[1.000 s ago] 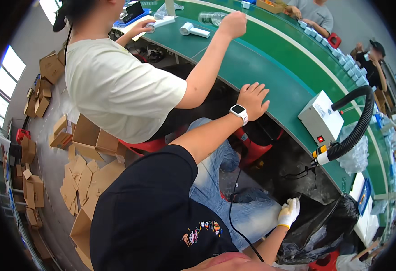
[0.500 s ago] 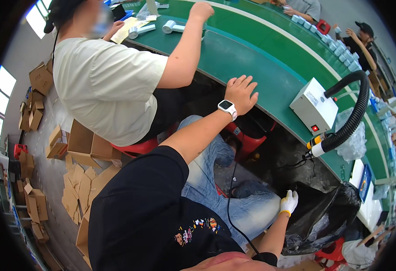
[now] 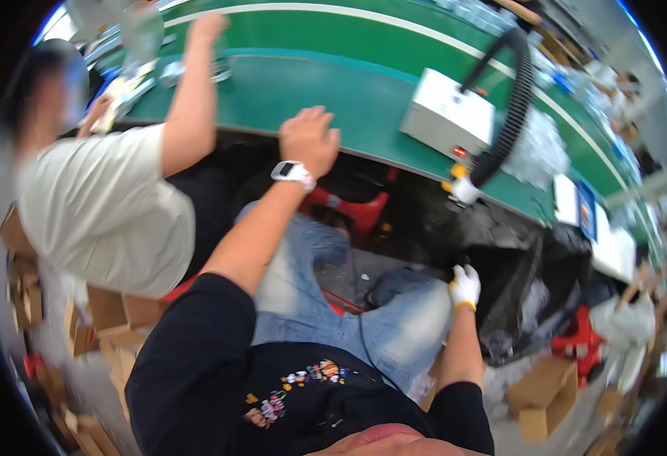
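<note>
The left hand (image 3: 309, 139), bare with a white watch (image 3: 291, 171) on its wrist, lay loosely curled and holding nothing, fingers resting on the near edge of the green conveyor table (image 3: 364, 114). That edge ran left to right just beyond it. The gloved right hand (image 3: 465, 286) hung well below, by the knee; whether it gripped anything could not be told.

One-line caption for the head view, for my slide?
Seated person rests bare left hand on green conveyor table edge; white-gloved right hand beside black plastic bag.
</note>
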Demonstrator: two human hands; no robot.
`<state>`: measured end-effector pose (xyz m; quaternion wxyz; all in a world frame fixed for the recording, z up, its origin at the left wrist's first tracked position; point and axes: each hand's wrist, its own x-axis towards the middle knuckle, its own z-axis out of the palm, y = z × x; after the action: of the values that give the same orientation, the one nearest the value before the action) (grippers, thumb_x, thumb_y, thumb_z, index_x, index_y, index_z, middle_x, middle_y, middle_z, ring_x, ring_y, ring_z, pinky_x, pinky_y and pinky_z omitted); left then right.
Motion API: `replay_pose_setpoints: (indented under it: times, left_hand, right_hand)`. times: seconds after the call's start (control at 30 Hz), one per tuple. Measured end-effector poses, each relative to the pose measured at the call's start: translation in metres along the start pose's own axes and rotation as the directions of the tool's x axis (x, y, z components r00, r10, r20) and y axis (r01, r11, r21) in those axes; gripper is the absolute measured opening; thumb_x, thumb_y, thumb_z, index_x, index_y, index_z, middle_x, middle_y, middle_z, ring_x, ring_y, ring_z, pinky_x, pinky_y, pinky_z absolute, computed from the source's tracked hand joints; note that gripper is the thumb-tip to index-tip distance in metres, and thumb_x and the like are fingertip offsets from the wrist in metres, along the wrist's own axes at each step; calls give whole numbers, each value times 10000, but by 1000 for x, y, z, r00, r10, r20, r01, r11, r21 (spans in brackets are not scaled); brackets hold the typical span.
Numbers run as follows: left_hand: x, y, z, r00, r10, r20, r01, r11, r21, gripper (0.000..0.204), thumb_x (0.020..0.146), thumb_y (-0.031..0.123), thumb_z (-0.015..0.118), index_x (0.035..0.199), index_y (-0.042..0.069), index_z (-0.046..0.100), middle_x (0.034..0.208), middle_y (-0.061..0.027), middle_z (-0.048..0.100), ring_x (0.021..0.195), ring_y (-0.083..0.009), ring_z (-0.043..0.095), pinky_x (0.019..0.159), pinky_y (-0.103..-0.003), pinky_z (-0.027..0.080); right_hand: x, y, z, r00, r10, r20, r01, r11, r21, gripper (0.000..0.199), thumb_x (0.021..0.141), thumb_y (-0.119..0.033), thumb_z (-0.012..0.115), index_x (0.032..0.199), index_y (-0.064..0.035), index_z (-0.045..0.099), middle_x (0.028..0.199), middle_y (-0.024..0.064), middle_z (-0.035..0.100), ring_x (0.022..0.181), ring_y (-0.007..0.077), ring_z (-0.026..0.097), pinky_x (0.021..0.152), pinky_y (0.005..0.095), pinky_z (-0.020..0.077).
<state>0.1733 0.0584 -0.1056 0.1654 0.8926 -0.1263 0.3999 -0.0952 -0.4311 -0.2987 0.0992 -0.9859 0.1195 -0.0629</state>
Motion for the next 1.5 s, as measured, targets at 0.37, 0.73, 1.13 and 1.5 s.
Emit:
replay_pose_setpoints:
  times: [0.37,0.73,1.13,1.5]
  left_hand:
    - [-10,-5,22,999,-31,-21,32,997,67,377,956,251,576,1306,199,708,1386,-35,674,1268,-259,615,1061,-502,411]
    - [-15,-14,23,999,23,34,-29,985,171,393,955,269,540,1304,217,713,1414,18,652,1284,-229,589,1056,-484,392]
    - [-12,-10,23,998,-34,56,25,989,148,384,958,264,547,1303,223,709,1433,19,635,1306,-234,569,1089,-501,372]
    - [-9,-14,19,997,-76,22,73,993,96,373,956,264,562,1295,215,710,1416,11,641,1303,-242,570,1092,-488,383]
  right_hand:
    - [5,-58,-47,816,570,102,-561,736,379,594,966,-390,628,1435,-28,580,1223,231,731,1184,382,680,1029,438,516]
    - [2,-68,-62,851,495,176,-521,835,175,575,972,-378,610,1453,-69,547,1220,226,721,1159,407,676,1007,492,522]
    - [-13,-52,-64,854,483,194,-507,856,103,558,981,-387,597,1463,-112,539,1270,224,699,1175,401,672,1014,495,521]
    - [-36,-51,-101,858,513,33,-505,830,234,562,963,-378,629,1446,-102,549,1230,224,717,1156,400,679,993,479,525]
